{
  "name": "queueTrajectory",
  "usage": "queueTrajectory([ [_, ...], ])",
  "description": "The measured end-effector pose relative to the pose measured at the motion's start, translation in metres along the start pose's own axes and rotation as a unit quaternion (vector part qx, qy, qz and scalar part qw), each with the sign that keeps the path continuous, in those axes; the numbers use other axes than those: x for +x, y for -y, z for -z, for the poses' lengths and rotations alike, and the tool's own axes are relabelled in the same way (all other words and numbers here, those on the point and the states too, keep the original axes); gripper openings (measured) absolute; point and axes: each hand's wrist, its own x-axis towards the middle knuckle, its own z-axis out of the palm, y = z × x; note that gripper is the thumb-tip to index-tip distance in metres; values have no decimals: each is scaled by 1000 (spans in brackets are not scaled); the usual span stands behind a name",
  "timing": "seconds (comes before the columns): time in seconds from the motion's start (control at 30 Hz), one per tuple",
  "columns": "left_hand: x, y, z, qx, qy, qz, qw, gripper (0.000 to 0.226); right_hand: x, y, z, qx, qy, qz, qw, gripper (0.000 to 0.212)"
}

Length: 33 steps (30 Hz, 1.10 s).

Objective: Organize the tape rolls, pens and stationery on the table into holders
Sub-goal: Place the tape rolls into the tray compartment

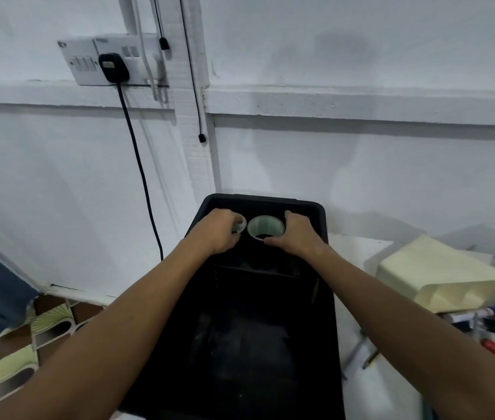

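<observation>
Left hand (220, 230) grips small pale tape roll (239, 224), right hand (296, 233) large pale tape roll (266, 227); seat both flat at black plastic tray (270, 344) far end.

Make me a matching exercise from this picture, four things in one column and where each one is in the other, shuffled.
Things:
1. larger tape roll
2. smaller tape roll
3. black plug
4. cream folded paper

Places:
A. in the wall socket
B. held by the left hand
C. on the table right of the black tray
D. beside the right hand

Pairs: 1-D, 2-B, 3-A, 4-C
</observation>
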Motion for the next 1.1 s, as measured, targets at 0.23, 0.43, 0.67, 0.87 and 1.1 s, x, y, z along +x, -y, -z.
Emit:
queueTrajectory([
  [0.23,0,-103,29,-2,-49,-132,990,35,-75,-17,105,28,-62,84,994,42],
  [0.43,-12,-256,-4,-31,-9,-280,960,36,-189,-122,212,-28,-100,-20,994,55],
  [0.67,-66,-408,-69,-39,121,-418,899,35,-337,-247,283,-62,-151,-194,967,39],
  [0.87,-115,-448,-107,65,200,-515,831,34,-402,-294,274,-71,-90,-232,966,42],
  [1.1,-126,-426,-139,182,223,-557,779,37,-412,-320,248,-88,-82,-187,975,42],
])
